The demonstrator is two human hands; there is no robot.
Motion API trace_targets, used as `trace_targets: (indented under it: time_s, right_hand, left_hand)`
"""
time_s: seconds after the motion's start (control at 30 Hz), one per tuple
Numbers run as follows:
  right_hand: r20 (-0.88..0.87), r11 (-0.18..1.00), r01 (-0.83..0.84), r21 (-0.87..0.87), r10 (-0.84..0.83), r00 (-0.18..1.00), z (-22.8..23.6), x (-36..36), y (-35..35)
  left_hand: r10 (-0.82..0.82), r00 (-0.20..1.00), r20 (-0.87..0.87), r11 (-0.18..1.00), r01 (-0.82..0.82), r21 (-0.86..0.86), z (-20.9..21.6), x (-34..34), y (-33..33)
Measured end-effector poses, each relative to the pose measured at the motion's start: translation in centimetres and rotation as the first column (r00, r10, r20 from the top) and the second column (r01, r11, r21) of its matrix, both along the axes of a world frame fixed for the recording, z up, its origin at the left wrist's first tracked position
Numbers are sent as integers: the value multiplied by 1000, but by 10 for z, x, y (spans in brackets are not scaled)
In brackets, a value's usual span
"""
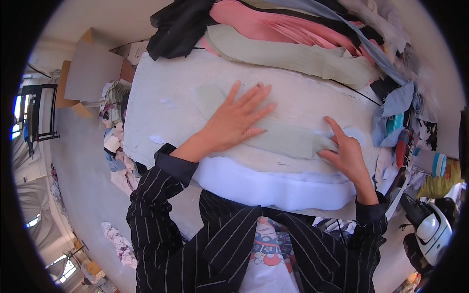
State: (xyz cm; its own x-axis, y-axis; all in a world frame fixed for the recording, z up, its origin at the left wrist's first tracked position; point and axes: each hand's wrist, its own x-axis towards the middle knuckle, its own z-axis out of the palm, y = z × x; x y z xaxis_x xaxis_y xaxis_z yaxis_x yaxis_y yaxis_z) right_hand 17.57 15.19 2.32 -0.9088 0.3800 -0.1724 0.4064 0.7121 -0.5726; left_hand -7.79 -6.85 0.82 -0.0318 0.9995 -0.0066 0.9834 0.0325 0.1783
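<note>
A pale green curved fabric strip lies flat across the white tabletop. My left hand rests over the strip, its fingers spread and palm down, hiding part of it. At the strip's right end is my right hand, index finger stretched out and thumb apart from it; the thumb touches or hovers just over the cloth. Part of a white piece shows behind that hand. Along the near table edge lies a longer white fabric strip, slightly wavy.
Pale green cut pieces, pink fabric and black cloth are heaped at the far edge. Fabric piles and a cardboard box stand left. Blue cloth and a white-and-black scooter are at right.
</note>
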Motion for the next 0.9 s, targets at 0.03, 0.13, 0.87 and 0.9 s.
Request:
trace_targets:
  time_s: [0.03,0.13,0.87,0.9]
  right_hand:
    - [-29,1000,-11,16,12,1000,-1,1,1]
    - [76,976,30,-217,-14,997,24,4,9]
    - [3,989,145,-11,-145,989,12,23,34]
    - [-6,986,166,-29,-167,986,15,28,39]
  left_hand:
    - [-81,996,27,996,81,-26,-4,7,3]
    - [-43,998,37,994,47,-96,1,12,3]
    - [-222,971,90,975,222,9,-12,63,48]
    - [-215,972,95,976,216,-5,-12,63,48]
